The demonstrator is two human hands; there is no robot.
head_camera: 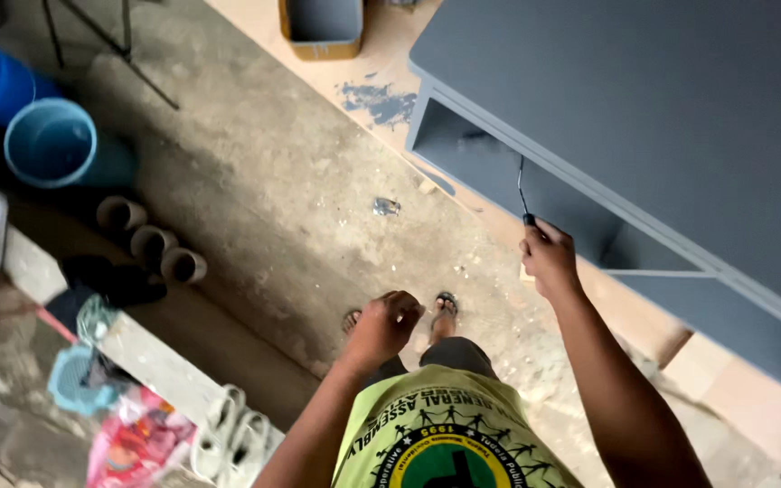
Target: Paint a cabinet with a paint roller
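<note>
My right hand [549, 259] grips the dark handle of a paint roller [521, 185], whose thin metal stem reaches up into the open compartment of a grey-painted cabinet [644, 99]. The roller's head is hard to make out against the grey inside. My left hand [386, 323] hangs at my side in a loose fist, holding nothing. Below it are my sandalled feet and yellow-green printed shirt.
A small grey-painted box [322, 25] lies at the top on a wooden board with a grey paint smear [380, 99]. At left stand two blue buckets [47, 143], three short pipe pieces [151, 242], white sandals [232, 438] and bags. A crumpled scrap [386, 207] lies on the concrete.
</note>
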